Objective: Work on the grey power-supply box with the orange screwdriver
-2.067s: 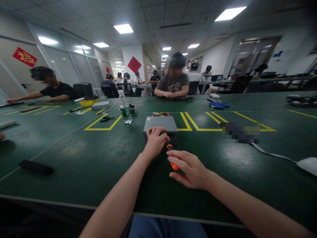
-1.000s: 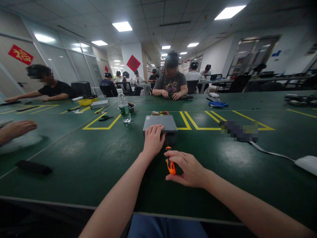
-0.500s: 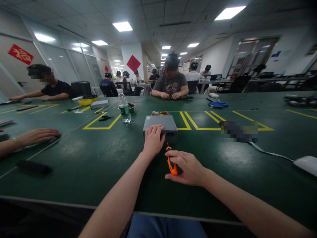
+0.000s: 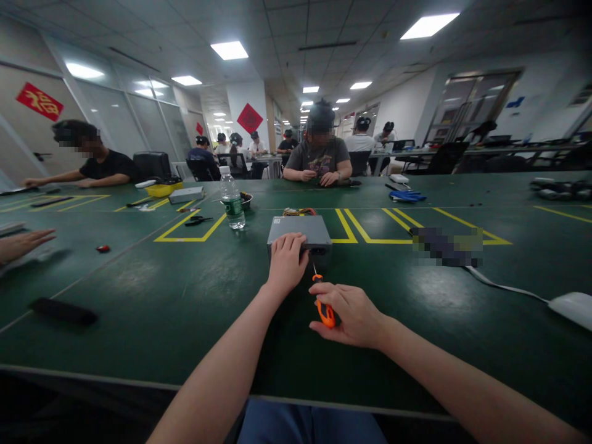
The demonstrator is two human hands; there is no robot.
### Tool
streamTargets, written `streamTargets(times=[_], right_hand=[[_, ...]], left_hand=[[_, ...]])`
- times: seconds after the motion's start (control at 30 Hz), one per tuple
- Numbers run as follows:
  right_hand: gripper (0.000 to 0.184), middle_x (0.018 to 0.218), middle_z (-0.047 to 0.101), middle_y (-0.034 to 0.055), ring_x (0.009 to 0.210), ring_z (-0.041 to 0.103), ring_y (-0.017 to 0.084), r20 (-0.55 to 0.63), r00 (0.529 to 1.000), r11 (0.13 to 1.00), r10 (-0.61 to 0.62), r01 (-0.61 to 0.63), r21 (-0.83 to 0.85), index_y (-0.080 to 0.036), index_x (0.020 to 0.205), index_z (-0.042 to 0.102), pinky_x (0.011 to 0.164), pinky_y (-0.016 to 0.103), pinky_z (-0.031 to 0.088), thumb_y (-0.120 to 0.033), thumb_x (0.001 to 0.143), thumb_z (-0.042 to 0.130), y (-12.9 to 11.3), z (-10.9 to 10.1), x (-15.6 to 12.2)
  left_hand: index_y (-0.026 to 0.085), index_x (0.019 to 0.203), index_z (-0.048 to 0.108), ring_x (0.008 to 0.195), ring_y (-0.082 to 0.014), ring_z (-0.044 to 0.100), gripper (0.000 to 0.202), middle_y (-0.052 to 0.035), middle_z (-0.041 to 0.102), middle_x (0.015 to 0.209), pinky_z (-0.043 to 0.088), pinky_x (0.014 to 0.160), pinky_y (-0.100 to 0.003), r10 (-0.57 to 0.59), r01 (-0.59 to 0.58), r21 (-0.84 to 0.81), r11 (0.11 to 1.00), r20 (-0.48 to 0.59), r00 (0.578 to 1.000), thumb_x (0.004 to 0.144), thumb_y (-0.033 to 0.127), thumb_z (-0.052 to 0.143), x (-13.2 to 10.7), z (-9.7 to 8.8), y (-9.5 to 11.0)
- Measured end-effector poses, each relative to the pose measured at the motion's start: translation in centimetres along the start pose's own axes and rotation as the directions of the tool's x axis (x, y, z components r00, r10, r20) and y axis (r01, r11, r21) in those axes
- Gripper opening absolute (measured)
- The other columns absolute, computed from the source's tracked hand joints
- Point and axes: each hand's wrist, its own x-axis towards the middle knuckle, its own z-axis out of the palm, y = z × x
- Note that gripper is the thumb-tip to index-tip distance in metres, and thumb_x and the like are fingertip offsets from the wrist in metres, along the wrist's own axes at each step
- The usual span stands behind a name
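Note:
A grey metal computer power supply point(image 4: 313, 227) sits on the green table in front of me, with bundled coloured cables point(image 4: 300, 212) at its far side. My left hand point(image 4: 287, 265) grips its near left corner, fingers over the top and thumb at the front face. My right hand point(image 4: 354, 314) holds an orange-and-black screwdriver point(image 4: 327, 316) between thumb and fingertips. The screwdriver's thin shaft points up toward the front face, below the power socket. Whether its tip sits in a screw is too small to tell.
A water bottle point(image 4: 232, 200) stands left of the power supply, near pliers point(image 4: 198, 220). On the right lie a dark blurred object point(image 4: 441, 245) and a white cabled device point(image 4: 573, 308). A black object point(image 4: 63, 311), a small red item point(image 4: 103, 248) and another person's hand point(image 4: 25, 245) are left.
The screwdriver's handle has turned and shifted slightly in my right hand. My left hand stays put. The other person's hand at the left has pulled back, uncovering the small red item.

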Motion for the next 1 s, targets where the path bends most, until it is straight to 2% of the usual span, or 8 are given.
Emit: streamTargets(times=[0.1,0.23,0.43,0.57,0.67,0.8,1.0], right_hand=[[0.038,0.099,0.061,0.0147,0.088,0.062,0.021,0.057,0.998,0.999,-0.003,0.001,0.032,-0.014,0.100,0.044,0.070,0.032,0.051,-0.048,0.083,0.047,0.0,-0.2,0.0],[0.035,0.108,0.057,0.0161,0.097,0.057,0.023,0.131,0.990,0.999,-0.044,0.045,-0.005,-0.013,0.112,0.045,0.075,0.034,0.050,-0.037,0.086,0.045,0.0,-0.7,0.4],[0.032,0.107,0.057,0.0170,0.092,0.059,0.022,0.028,0.999,0.999,-0.035,0.035,-0.028,-0.013,0.105,0.047,0.070,0.032,0.050,-0.036,0.084,0.051,0.1,-0.7,0.3],[0.031,0.099,0.061,0.0147,0.083,0.062,0.021,0.057,0.998,1.000,0.001,-0.001,0.002,-0.015,0.093,0.046,0.066,0.032,0.051,-0.042,0.081,0.053,-0.1,-0.4,-0.2],[0.037,0.102,0.060,0.0161,0.090,0.060,0.024,0.104,0.995,0.999,0.005,-0.008,0.034,-0.013,0.099,0.047,0.071,0.034,0.050,-0.045,0.081,0.051,-0.2,-0.4,-0.1],[0.036,0.109,0.056,0.0171,0.098,0.056,0.024,0.162,0.986,0.999,-0.042,0.041,0.009,-0.013,0.114,0.045,0.074,0.035,0.048,-0.034,0.085,0.044,-0.3,-0.9,0.4],[0.028,0.103,0.059,0.0161,0.087,0.059,0.021,0.082,0.994,0.997,-0.065,0.067,-0.023,-0.012,0.104,0.049,0.067,0.032,0.048,-0.032,0.084,0.047,-0.3,-1.0,0.4]], left_hand=[[0.021,0.108,0.052,0.110,-0.0226,0.045,0.028,-0.0052,0.055,0.117,0.033,0.095,-0.037,-0.004,0.004,0.000,1.000,-0.006,1.000,0.080,0.021,0.053,0.0,0.0,0.0],[0.020,0.109,0.052,0.110,-0.0221,0.045,0.028,-0.0050,0.055,0.118,0.033,0.095,-0.037,0.001,-0.001,-0.003,1.000,0.002,1.000,0.081,0.022,0.052,0.1,0.1,0.0],[0.020,0.108,0.052,0.110,-0.0224,0.044,0.028,-0.0051,0.055,0.118,0.033,0.095,-0.037,-0.010,0.010,0.000,1.000,0.011,1.000,0.081,0.023,0.053,0.1,0.0,0.0],[0.020,0.109,0.051,0.111,-0.0223,0.044,0.028,-0.0054,0.054,0.118,0.033,0.095,-0.037,-0.006,0.007,-0.017,1.000,0.014,1.000,0.081,0.022,0.051,0.1,-0.1,0.0],[0.020,0.109,0.051,0.111,-0.0224,0.045,0.028,-0.0058,0.055,0.118,0.033,0.096,-0.038,-0.001,0.001,-0.025,1.000,0.013,1.000,0.082,0.021,0.050,0.1,0.0,0.0],[0.020,0.109,0.051,0.110,-0.0222,0.045,0.028,-0.0059,0.055,0.118,0.033,0.095,-0.038,-0.005,0.005,-0.020,1.000,0.006,1.000,0.081,0.021,0.052,0.1,0.1,0.0],[0.020,0.109,0.051,0.110,-0.0225,0.045,0.029,-0.0066,0.055,0.116,0.034,0.094,-0.039,0.001,-0.001,-0.024,1.000,-0.015,1.000,0.080,0.020,0.052,0.1,-0.1,0.1]])
